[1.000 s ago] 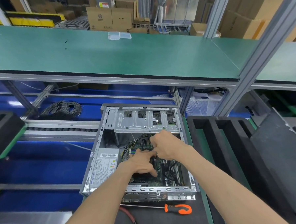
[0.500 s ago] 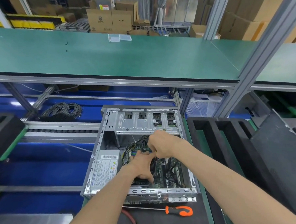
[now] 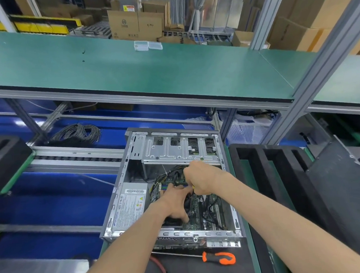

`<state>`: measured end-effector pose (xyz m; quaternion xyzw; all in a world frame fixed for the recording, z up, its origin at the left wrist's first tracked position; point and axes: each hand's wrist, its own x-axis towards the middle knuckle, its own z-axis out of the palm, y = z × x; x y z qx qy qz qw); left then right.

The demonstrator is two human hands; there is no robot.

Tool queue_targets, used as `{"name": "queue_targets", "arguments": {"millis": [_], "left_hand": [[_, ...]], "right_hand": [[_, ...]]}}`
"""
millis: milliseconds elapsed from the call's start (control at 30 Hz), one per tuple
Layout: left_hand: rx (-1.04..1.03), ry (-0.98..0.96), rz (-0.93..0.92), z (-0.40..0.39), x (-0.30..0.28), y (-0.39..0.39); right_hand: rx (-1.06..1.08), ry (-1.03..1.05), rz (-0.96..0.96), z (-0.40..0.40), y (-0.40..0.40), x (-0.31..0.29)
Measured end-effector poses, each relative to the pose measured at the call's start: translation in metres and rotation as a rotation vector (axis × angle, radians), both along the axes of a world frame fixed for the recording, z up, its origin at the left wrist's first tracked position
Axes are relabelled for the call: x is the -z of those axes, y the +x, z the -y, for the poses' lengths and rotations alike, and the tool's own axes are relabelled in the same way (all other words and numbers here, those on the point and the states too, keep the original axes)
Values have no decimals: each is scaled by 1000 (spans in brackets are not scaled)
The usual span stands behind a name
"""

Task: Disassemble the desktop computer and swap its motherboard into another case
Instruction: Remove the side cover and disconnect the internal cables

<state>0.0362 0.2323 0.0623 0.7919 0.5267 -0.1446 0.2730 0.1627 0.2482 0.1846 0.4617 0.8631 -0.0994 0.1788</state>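
Head view: open computer case (image 3: pixel 124 204) lies on bench, motherboard (image 3: pixel 202 214) inside. Left hand (image 3: pixel 176 203) rests spread on board. Right hand (image 3: pixel 202 180) fisted around yellow-tipped item among cables (image 3: pixel 166 176). Orange screwdriver (image 3: pixel 220 257) lies before case; black foam tray (image 3: pixel 260 174) just right.

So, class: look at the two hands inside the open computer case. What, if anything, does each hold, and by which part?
The right hand is curled around something hidden by its fingers. The left hand rests spread on the motherboard, gripping nothing.

Green motherboard (image 3: pixel 196 213), silver case (image 3: pixel 123 177), orange-black screwdriver (image 3: pixel 220 257), green benchtop (image 3: pixel 130 72), blue bins (image 3: pixel 53 201).
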Motion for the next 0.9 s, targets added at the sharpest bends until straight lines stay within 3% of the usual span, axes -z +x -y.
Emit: {"name": "queue_targets", "arguments": {"millis": [100,233,333,567,767,900], "left_hand": [[1,-2,-8,1,-1,1],[-16,-8,-2,1,2,1],[-7,-7,-18,0,4,1],[2,14,-15,0,4,2],[-25,6,20,-2,9,0],[-23,17,12,-2,12,-2]], "right_hand": [[-69,-17,14,2,-5,1],[100,69,-13,2,-3,4],[85,33,-12,1,-2,5],[-119,60,-36,5,-14,3],[176,10,-42,-5,3,5],[73,16,-29,0,2,4]]}}
